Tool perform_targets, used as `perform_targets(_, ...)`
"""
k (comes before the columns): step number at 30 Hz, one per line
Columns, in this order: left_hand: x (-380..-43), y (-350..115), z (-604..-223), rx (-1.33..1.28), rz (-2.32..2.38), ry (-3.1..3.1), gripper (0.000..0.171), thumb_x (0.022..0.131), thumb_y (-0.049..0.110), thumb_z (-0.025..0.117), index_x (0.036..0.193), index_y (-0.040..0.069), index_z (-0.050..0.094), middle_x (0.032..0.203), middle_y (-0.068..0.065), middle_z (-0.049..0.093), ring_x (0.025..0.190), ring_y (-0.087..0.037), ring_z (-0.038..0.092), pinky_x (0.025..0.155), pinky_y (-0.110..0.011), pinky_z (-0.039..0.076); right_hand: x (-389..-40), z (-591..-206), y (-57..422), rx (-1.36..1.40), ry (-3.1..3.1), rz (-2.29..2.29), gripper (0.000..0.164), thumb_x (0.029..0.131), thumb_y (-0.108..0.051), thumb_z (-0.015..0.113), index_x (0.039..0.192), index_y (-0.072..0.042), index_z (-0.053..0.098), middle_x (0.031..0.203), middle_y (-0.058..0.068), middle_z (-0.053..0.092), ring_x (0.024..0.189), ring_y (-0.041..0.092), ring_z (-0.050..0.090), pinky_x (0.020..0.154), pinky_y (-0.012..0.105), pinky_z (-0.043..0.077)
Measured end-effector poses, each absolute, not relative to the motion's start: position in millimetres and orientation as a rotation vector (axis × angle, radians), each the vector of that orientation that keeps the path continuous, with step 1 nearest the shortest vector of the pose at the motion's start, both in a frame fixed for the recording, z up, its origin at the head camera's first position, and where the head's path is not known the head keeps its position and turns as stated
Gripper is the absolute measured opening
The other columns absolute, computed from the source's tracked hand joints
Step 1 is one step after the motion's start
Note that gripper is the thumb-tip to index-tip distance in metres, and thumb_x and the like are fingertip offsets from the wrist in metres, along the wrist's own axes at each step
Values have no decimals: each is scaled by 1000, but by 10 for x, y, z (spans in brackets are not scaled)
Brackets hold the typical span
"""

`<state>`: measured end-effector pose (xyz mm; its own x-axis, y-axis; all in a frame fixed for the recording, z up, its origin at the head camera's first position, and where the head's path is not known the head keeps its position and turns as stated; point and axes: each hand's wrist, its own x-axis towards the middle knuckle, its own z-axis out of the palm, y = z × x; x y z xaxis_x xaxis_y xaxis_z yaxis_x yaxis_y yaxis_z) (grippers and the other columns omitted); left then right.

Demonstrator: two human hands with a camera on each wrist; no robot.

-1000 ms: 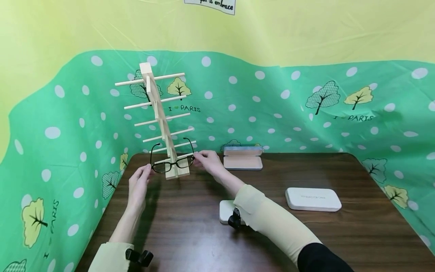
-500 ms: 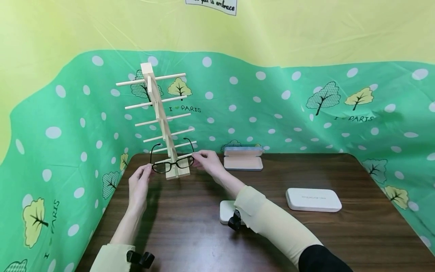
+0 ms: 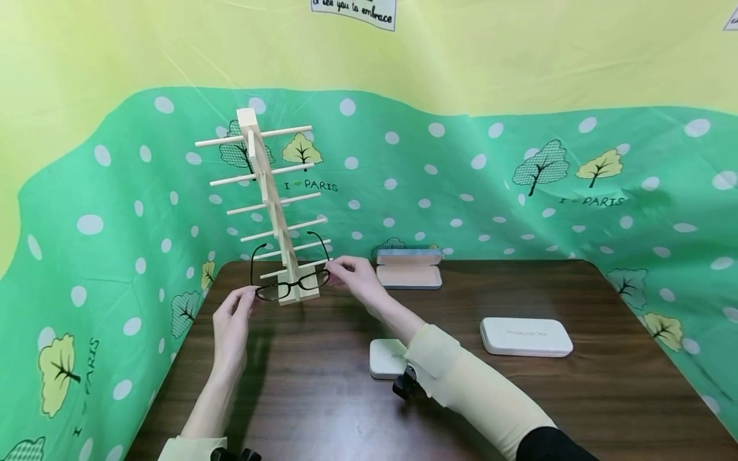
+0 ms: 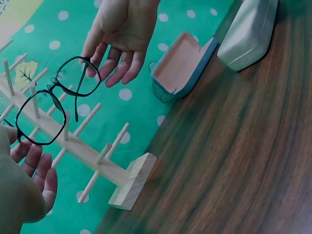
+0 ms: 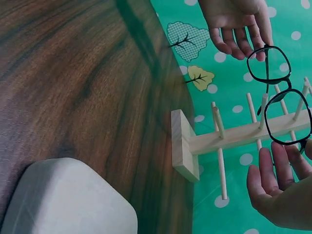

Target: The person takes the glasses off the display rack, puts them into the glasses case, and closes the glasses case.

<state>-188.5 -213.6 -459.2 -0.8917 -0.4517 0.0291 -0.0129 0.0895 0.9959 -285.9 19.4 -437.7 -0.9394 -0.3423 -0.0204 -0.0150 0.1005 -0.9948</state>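
Holding the black-framed glasses at both ends, we pinch one side with our left hand and the other with our right hand. The glasses are just in front of the wooden rack's lower pegs, temples towards it; we cannot tell whether they touch. On the tabletop we see an open case near the far edge and two closed white cases closer to us.

Left hand, right hand, pinching glasses, pegged rack
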Motion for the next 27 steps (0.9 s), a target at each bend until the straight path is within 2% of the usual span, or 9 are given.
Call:
perform_targets(4, -1802, -2064, -4584, 422, -1865, -2018, 35, 105, 31, 59, 118, 0, 69, 91, 13, 70, 93, -2, 67, 85, -15, 51, -2806, -4381, 257, -353, 2144, -1942, 27, 102, -22, 63, 110, 1, 73, 111, 28, 71, 92, 21, 72, 97, 53, 57)
perform_targets(5, -1786, -2049, -4586, 416, -1861, -2016, 34, 106, 30, 59, 118, 0, 69, 91, 14, 70, 92, -2, 67, 84, -14, 51, -2791, -4380, 277, -359, 2139, -1943, 27, 102, -22, 63, 111, 3, 72, 112, 29, 70, 92, 21, 72, 98, 54, 56)
perform_targets(9, -1713, -1995, -4588, 387, -1842, -2028, 32, 105, 28, 60, 117, 0, 70, 89, 15, 69, 91, -6, 66, 85, -16, 50, -2714, -4363, 365, -385, 2133, -1945, 27, 102, -22, 63, 111, 3, 72, 104, 18, 73, 100, 31, 73, 100, 55, 55)
perform_targets(12, -1663, -1936, -4593, 367, -1818, -2053, 32, 105, 29, 60, 116, 1, 72, 89, 14, 69, 92, -8, 64, 87, -18, 50, -2651, -4350, 449, -386, 2132, -1948, 25, 102, -22, 63, 109, -1, 73, 102, 12, 73, 98, 27, 73, 102, 55, 54)
perform_targets(13, -1653, -1906, -4600, 363, -1812, -2059, 32, 105, 29, 60, 115, 1, 72, 90, 14, 69, 93, -9, 64, 87, -18, 50, -2633, -4349, 487, -381, 2134, -1947, 24, 102, -23, 63, 108, -2, 74, 106, 16, 73, 97, 23, 73, 103, 55, 54)
perform_targets(14, -1647, -1876, -4609, 356, -1806, -2065, 32, 105, 29, 60, 114, 1, 72, 90, 14, 69, 93, -9, 64, 87, -18, 50, -2617, -4354, 526, -381, 2140, -1942, 24, 102, -24, 63, 109, -3, 74, 108, 18, 72, 96, 19, 73, 102, 52, 55)
perform_targets(19, -1617, -1714, -4665, 338, -1774, -2091, 32, 105, 32, 60, 111, 3, 73, 91, 10, 71, 91, -7, 65, 87, -18, 50, -2529, -4386, 712, -386, 2205, -1918, 27, 103, -27, 62, 110, -4, 74, 112, 17, 72, 97, 14, 69, 97, 39, 58)
perform_targets(22, -1597, -1619, -4691, 325, -1761, -2105, 32, 105, 32, 61, 109, 4, 74, 92, 6, 72, 92, -8, 65, 86, -17, 49, -2473, -4403, 818, -383, 2251, -1901, 27, 103, -28, 62, 110, -6, 75, 110, 13, 72, 95, 10, 67, 93, 32, 59)
perform_targets(27, -1606, -1448, -4713, 256, -1801, -2105, 29, 105, 29, 60, 110, 4, 75, 94, 5, 72, 95, -7, 65, 88, -15, 48, -2388, -4467, 1015, -339, 2289, -1934, 27, 103, -28, 63, 109, -6, 76, 104, 9, 74, 90, 9, 67, 88, 27, 57)
